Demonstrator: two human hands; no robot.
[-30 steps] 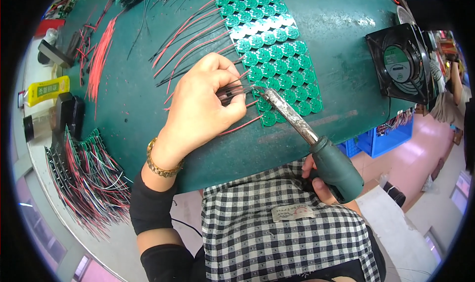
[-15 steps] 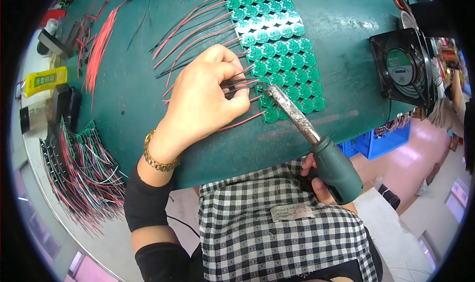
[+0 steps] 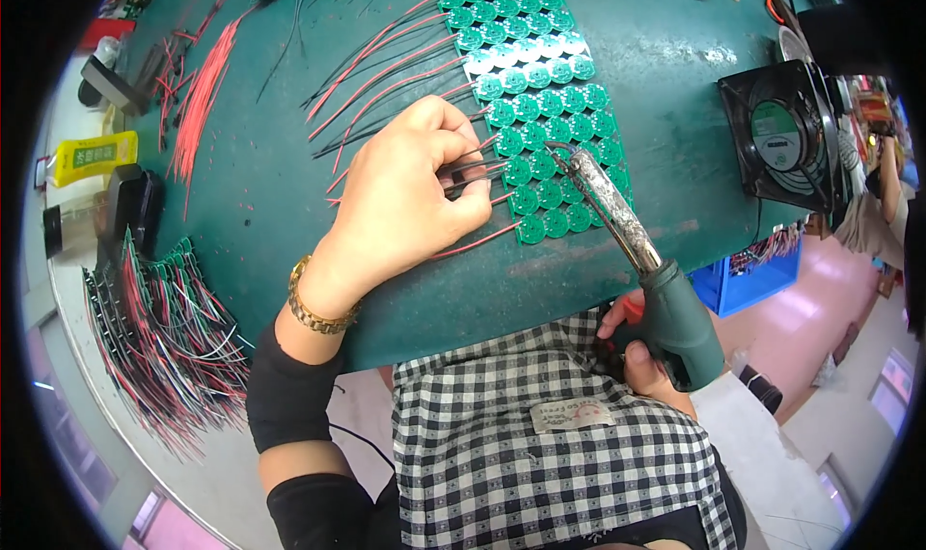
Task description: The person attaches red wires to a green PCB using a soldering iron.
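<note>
A panel of round green circuit boards point(image 3: 552, 104) lies on the table, with red and black wires point(image 3: 394, 80) running off its left edge. My left hand point(image 3: 410, 188) is beside that edge, its thumb and fingers closed on a thin wire; the exact pinch point is partly hidden. My right hand point(image 3: 644, 365) grips a soldering iron point(image 3: 683, 330) with a dark green handle and a red trigger. Its bent tip is over the panel, to the right of my left fingertips; whether it touches a board I cannot tell.
A black fan point(image 3: 779, 135) stands at the right, above a blue crate point(image 3: 757, 278). Loose red wires point(image 3: 205, 97) lie at the left. Wired boards point(image 3: 164, 328) hang over the table's left edge, near a yellow packet point(image 3: 95, 158) and a dark clamp-like block point(image 3: 130, 208).
The soldering iron has moved right, its tip drawing away from the panel's left edge and my left fingers. My left hand keeps its pinch beside the panel.
</note>
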